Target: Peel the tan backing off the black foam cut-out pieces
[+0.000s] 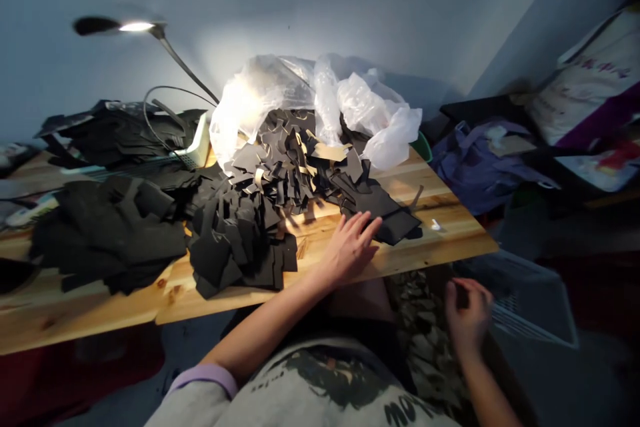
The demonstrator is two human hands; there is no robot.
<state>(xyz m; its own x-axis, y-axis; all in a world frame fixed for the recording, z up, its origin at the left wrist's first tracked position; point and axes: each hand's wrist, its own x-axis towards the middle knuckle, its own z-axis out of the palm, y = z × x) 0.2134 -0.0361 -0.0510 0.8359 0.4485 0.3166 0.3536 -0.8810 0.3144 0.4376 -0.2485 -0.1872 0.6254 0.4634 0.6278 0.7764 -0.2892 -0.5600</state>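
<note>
My left hand [351, 248] lies at the table's front edge with its fingers stretched and spread. Its fingertips touch or nearly touch a small stack of flat black pieces [387, 210]. My right hand [470, 315] is off the table to the right, slightly blurred, fingers loosely curled with a gap to the thumb. I see nothing in it. Below and left of that hand is a heap of small cut pieces [423, 320]. Left of my left hand sits a pile of black cut pieces [240, 233], and behind it a jumble of black and tan pieces [290, 163].
White plastic bags [370, 107] lie at the back against the wall. A lit lamp [135, 27] leans over the left side. More black sheets [110, 227] cover the left of the wooden table [200, 310]. A grey plastic crate [537, 300] stands low at right.
</note>
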